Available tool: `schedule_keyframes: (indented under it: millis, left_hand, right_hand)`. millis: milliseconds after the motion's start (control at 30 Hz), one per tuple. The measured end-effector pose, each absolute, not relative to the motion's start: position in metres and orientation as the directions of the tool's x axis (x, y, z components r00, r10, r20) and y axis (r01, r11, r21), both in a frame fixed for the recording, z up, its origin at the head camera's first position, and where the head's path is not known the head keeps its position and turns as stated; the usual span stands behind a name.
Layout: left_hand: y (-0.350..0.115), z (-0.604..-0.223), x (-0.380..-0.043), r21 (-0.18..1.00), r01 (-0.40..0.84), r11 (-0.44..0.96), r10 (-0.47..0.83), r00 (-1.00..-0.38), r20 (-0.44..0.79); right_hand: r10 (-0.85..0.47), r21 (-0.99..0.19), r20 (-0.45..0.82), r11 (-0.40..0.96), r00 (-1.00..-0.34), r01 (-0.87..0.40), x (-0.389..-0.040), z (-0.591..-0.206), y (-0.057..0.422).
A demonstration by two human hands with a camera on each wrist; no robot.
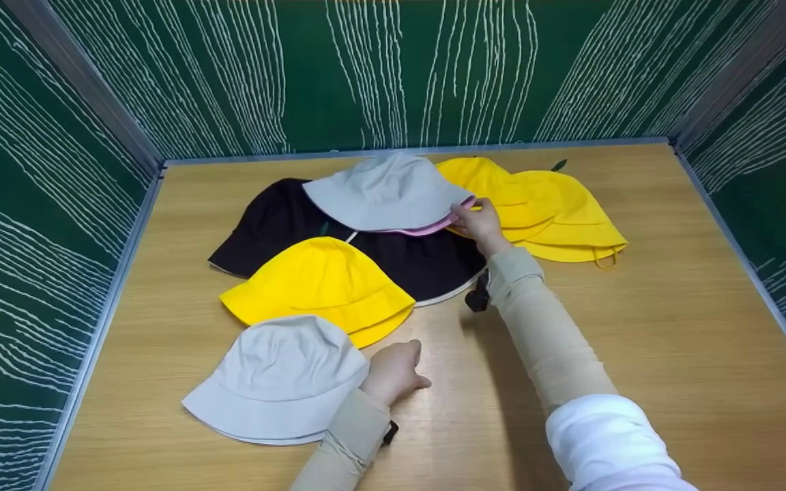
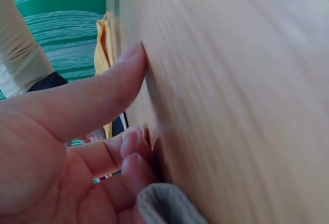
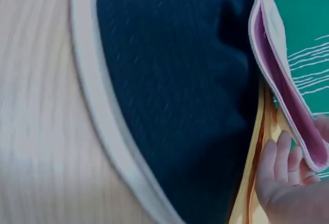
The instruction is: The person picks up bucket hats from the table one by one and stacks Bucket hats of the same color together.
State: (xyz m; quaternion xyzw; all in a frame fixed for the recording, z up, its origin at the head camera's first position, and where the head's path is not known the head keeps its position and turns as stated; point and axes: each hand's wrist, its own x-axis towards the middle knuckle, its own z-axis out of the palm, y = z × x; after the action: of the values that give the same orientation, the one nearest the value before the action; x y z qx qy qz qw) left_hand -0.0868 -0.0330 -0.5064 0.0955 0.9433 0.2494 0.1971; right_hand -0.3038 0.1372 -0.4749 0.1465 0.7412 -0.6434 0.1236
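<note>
My right hand [image 1: 482,221] pinches the right end of the brim of a pale grey bucket hat [image 1: 386,194]. Its pink lining [image 3: 280,77] shows along the brim in the right wrist view. That hat lies over dark hat fabric [image 1: 427,262] with a light trim. Near the front, my left hand [image 1: 393,372] is low at the table, thumb extended and fingers loosely bent. Just left of it sits another pale grey bucket hat [image 1: 284,382], overlapping a yellow hat [image 1: 318,286]. In the left wrist view, a bit of grey brim [image 2: 167,203] shows beside the fingers.
Overlapping yellow hats [image 1: 563,211] lie at the back right, one with a thin loop hanging off its brim. Green walls [image 1: 366,75] with white streaks enclose the wooden table [image 1: 673,341] on the back and both sides.
</note>
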Motion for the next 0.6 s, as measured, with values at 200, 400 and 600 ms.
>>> schedule_keyframes:
  millis: [200, 400, 600]
  left_hand:
    - [-0.033, -0.505, -0.087, 0.514, 0.075, 0.854, 0.273, -0.907, -0.322]
    - [-0.033, -0.506, -0.087, 0.528, 0.074, 0.846, 0.277, -0.907, -0.318]
    - [-0.034, -0.507, -0.086, 0.534, 0.079, 0.842, 0.277, -0.912, -0.302]
  right_hand:
    - [0.052, -0.911, -0.413, 0.0, -0.909, 0.413, -0.304, -0.47, 0.128]
    - [0.06, -0.905, -0.424, -0.061, -0.904, 0.42, -0.304, -0.467, 0.124]
    - [0.051, -0.926, -0.375, -0.074, -0.925, 0.371, -0.305, -0.455, 0.118]
